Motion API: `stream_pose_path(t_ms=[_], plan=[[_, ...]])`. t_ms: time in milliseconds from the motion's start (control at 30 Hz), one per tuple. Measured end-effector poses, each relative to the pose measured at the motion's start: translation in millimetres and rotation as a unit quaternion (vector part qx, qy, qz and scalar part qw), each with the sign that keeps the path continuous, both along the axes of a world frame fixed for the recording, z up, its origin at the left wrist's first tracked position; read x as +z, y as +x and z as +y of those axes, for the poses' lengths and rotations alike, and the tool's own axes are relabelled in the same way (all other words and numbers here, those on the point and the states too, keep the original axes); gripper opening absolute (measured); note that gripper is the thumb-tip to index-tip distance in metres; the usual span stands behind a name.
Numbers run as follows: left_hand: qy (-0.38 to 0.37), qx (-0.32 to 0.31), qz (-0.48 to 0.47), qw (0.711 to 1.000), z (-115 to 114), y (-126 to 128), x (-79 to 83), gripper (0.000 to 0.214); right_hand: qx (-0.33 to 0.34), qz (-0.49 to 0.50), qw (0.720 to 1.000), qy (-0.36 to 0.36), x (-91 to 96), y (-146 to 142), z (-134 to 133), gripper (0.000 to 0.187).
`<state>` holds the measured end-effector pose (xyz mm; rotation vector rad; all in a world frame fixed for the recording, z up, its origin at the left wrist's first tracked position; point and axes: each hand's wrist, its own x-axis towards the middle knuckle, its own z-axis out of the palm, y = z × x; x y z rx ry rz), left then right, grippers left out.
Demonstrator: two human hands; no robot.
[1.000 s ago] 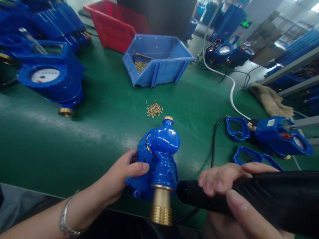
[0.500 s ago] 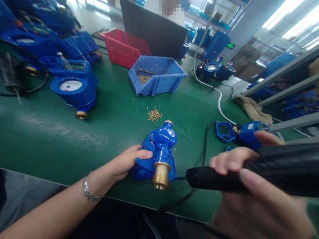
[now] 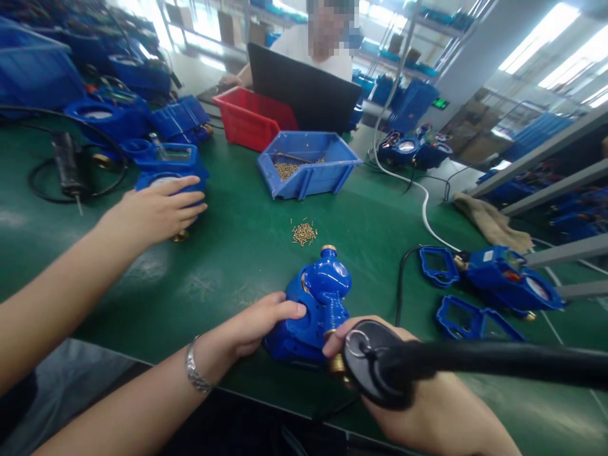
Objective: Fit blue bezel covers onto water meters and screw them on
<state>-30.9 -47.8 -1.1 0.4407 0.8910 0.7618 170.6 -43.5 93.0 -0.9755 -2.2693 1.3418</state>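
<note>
In front of me a blue water meter (image 3: 327,288) with brass threaded ends lies tilted on the green table. My left hand (image 3: 270,320), a silver bracelet at its wrist, is closed on the meter's left side, thumb over the edge. My right hand (image 3: 427,405) grips a black electric screwdriver (image 3: 380,367) beside the meter's near brass end. The tool's rear end and thick cable face me; its tip is hidden. A small pile of brass screws (image 3: 304,234) lies just beyond the meter.
A co-worker's hand (image 3: 164,206) rests on another water meter (image 3: 166,158) at left. Further back stand a blue bin (image 3: 327,180) of screws and a red bin (image 3: 247,120). At right are blue frames (image 3: 439,267) and an opened meter (image 3: 503,278). Another screwdriver (image 3: 69,164) lies far left.
My right hand has swung the screwdriver left and turned it, its rear end now towards me. A co-worker's hand has come onto the left meter. The view has shifted slightly.
</note>
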Motion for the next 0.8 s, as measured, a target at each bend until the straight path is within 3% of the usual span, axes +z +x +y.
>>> stream_pose_path(t_ms=[100, 200, 267, 400, 500, 600, 733, 800], plan=[[0.041, -0.053, 0.000, 0.998, 1, 0, 0.6, 0.044, -0.013, 0.002, 1.000, -0.028, -1.4, 23, 5, 0.050], [0.150, -0.085, 0.208, 0.963, 11, -8, -2.4, 0.045, 0.006, 0.001, 0.997, -0.079, -3.6, 37, 7, 0.047], [0.193, -0.056, 0.349, 0.915, 29, -18, -6.7, 0.043, 0.006, 0.005, 0.994, -0.112, -4.8, 38, 6, 0.045], [0.232, 0.039, 0.478, 0.846, 81, -29, -19.2, 0.017, -0.015, 0.042, 0.987, -0.154, -8.7, 31, 3, 0.040], [0.257, 0.040, 0.526, 0.809, 112, -25, -29.4, 0.009, -0.027, 0.077, 0.986, -0.149, -13.8, 32, 3, 0.040], [0.269, 0.016, 0.557, 0.786, 127, -17, -37.7, 0.012, -0.037, 0.099, 0.984, -0.145, -16.4, 36, 5, 0.038], [0.283, 0.000, 0.567, 0.774, 128, -16, -35.1, 0.009, -0.032, 0.122, 0.977, -0.172, -14.0, 35, 3, 0.032], [0.291, -0.004, 0.555, 0.779, 120, -17, -23.9, 0.008, -0.082, 0.166, 0.971, -0.149, -12.7, 34, -3, 0.028]])
